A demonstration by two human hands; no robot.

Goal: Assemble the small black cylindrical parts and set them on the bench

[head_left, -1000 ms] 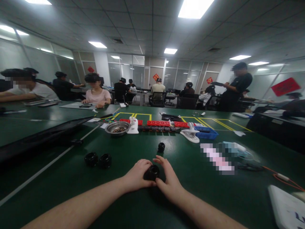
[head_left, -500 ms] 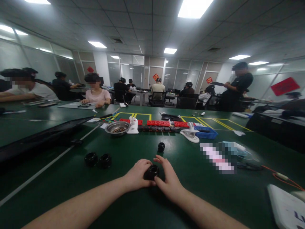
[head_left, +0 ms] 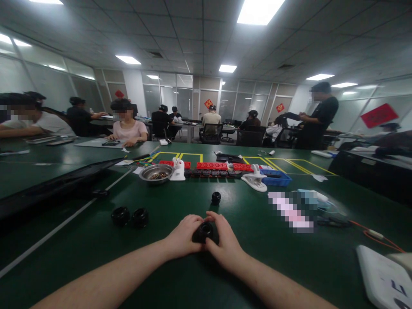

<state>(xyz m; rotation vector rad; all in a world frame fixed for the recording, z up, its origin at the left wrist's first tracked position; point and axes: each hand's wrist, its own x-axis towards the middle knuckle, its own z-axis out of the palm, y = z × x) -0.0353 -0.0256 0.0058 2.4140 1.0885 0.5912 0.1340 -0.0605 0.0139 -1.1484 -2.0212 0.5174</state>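
We've got both hands wrapped around 1 black ring part (head_left: 203, 231) sitting on the green table (head_left: 264, 266), left hand (head_left: 184, 236) and right hand (head_left: 225, 246) pinching it from either side, so we're probably mid-fit or twisting it, and any next move likely wants a steady squeeze with the part kept flat. Straight past the grip sits 1 more small black part (head_left: 216, 197), 2 others (head_left: 129, 216) off to the left. Farther out, the metal bowl (head_left: 156, 173) holds small dark bits and the blue tray's (head_left: 277, 178) contents we can't make out.
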